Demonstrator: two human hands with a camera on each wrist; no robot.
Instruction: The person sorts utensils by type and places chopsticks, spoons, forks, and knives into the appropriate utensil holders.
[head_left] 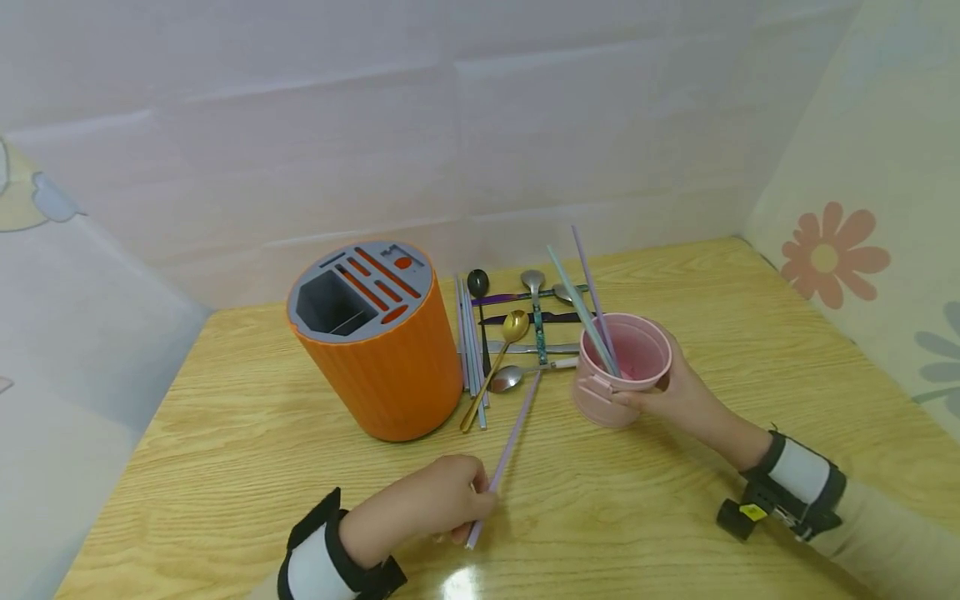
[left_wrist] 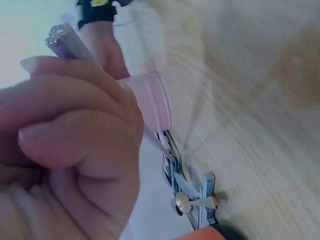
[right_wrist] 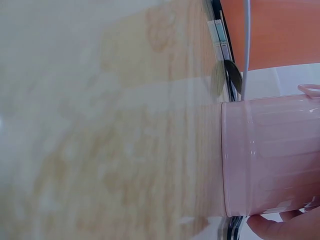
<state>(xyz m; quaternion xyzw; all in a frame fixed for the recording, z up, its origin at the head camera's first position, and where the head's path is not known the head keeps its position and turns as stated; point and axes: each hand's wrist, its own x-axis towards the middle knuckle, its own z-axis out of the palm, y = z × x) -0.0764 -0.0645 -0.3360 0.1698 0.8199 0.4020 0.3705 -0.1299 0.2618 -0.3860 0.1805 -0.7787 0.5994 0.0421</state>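
My left hand (head_left: 450, 497) pinches a light purple chopstick (head_left: 513, 437) near its close end; its far end reaches the cutlery. In the left wrist view, the chopstick's faceted end (left_wrist: 72, 44) sticks out past the curled fingers. My right hand (head_left: 672, 390) grips the side of a pink bucket (head_left: 600, 407), thumb at the front near the clasp. Inside the bucket lean pale green-blue chopsticks (head_left: 583, 312) and a purple chopstick (head_left: 588, 271). From the right wrist, the bucket (right_wrist: 275, 155) shows its ribbed wall, with fingers (right_wrist: 285, 227) against it.
An orange cutlery holder (head_left: 397, 375) with a grey slotted top stands to the left. Between it and the bucket lie several chopsticks (head_left: 468, 342), a gold spoon (head_left: 515, 325), a silver spoon (head_left: 507, 379), a black spoon (head_left: 477, 283) and knives. A pale wall closes off the back.
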